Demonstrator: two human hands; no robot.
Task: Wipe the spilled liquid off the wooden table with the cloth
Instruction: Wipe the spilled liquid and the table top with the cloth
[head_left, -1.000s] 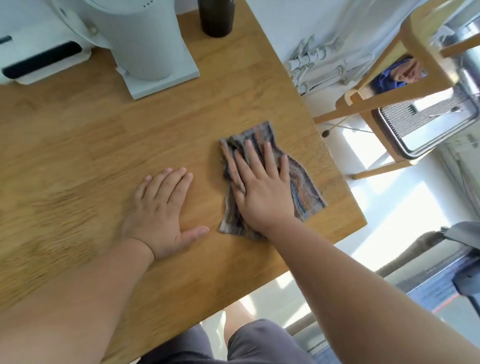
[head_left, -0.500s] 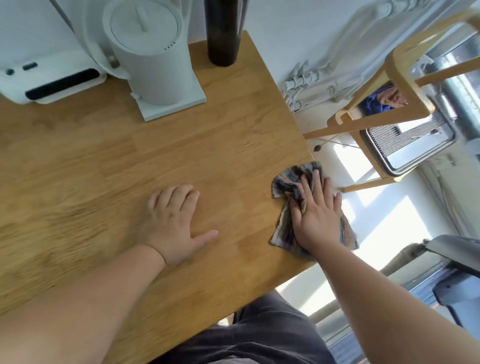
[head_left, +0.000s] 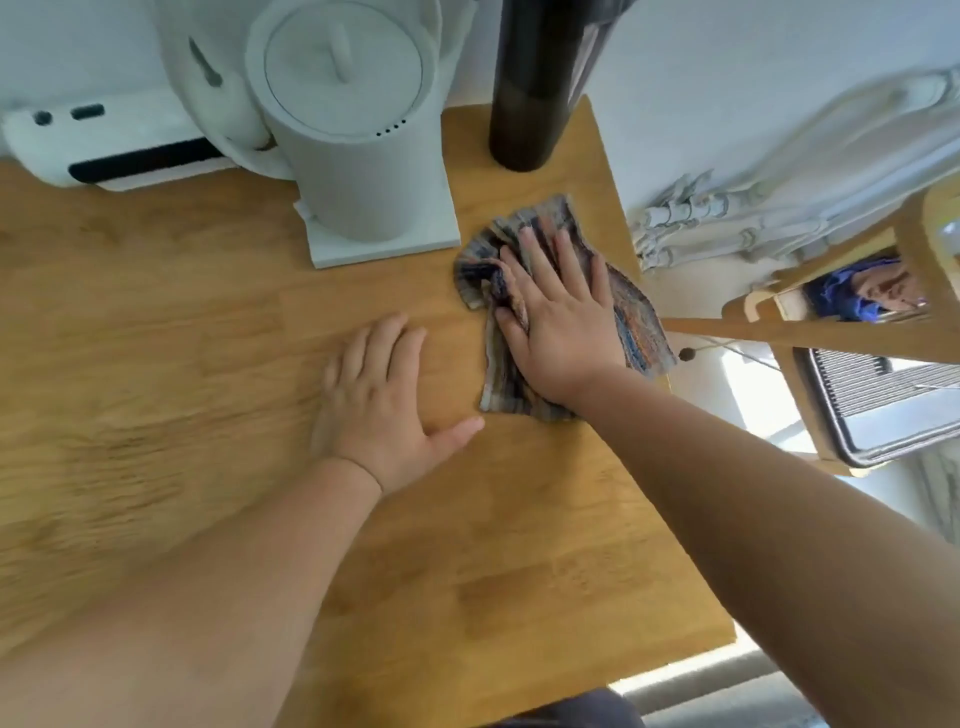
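- At the right edge of the wooden table (head_left: 519, 545), I see the striped cloth (head_left: 636, 322) lying bunched, near the white kettle (head_left: 358, 156).
- The right hand (head_left: 561, 332) presses it flat, fingers straight and slightly spread.
- The left hand (head_left: 374, 410) rests palm-down on bare wood, thumb out, holding nothing.

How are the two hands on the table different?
The right hand presses flat on the striped cloth, while the left hand lies on the bare wooden table. The right hand reaches further forward, near the white kettle; the left hand sits closer to the person. Both are palm down with straight fingers.
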